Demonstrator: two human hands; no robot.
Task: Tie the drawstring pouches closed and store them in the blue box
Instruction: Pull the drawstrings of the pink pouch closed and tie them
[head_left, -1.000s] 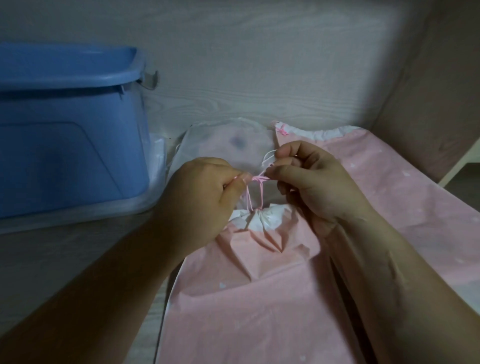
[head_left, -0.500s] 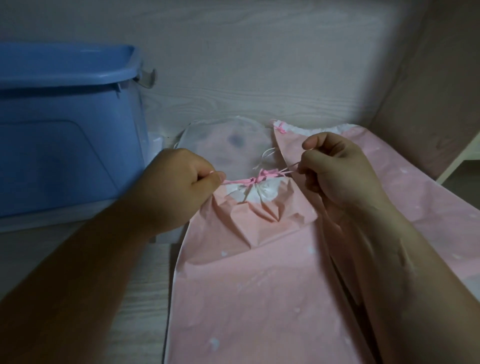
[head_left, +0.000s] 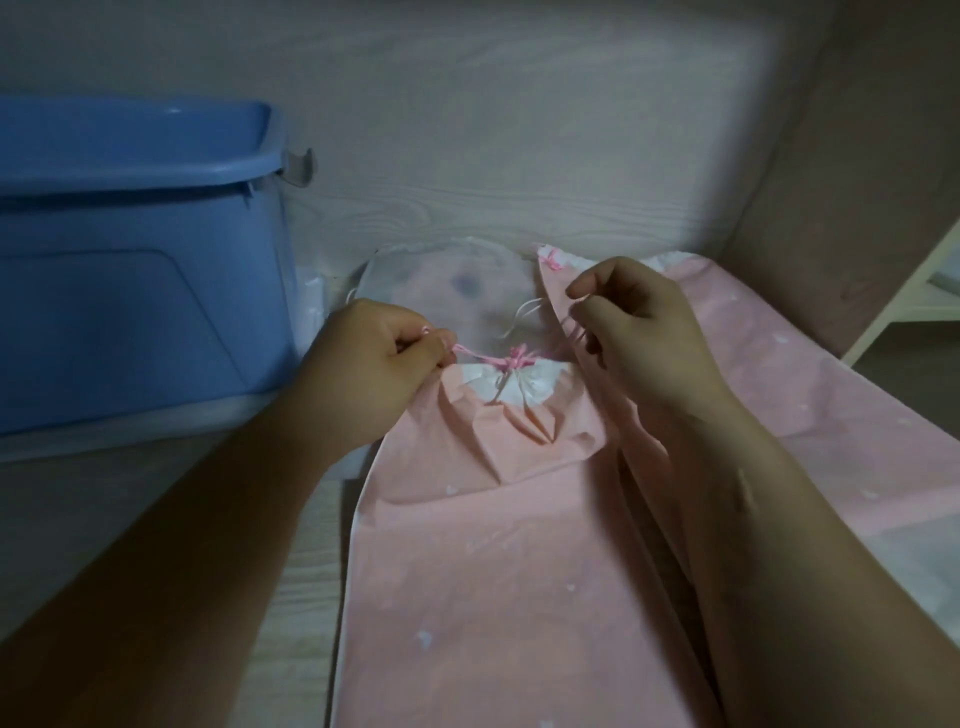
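A pink drawstring pouch (head_left: 467, 545) lies flat in front of me, its white neck (head_left: 524, 387) gathered under a pink knot (head_left: 514, 358). My left hand (head_left: 374, 369) pinches the pink drawstring (head_left: 467, 351) just left of the knot. To the right of the knot and slightly above it, my right hand (head_left: 644, 327) has curled fingers, with thumb and forefinger a little apart. Whether a string runs between them is unclear. The blue box (head_left: 130, 270) stands open at the left, close to my left hand.
A translucent white pouch (head_left: 457, 288) lies behind the knot against the wooden wall. Another pink pouch (head_left: 789, 395) with its own pink tie (head_left: 554, 261) lies under my right arm. The box stands on a clear plastic lid (head_left: 156, 423). A brown side panel (head_left: 857, 156) closes the right.
The knot was pulled down onto the pouch neck as both hands drew apart. Since then my right hand has come back a little toward the knot, and the string on its side is no longer taut.
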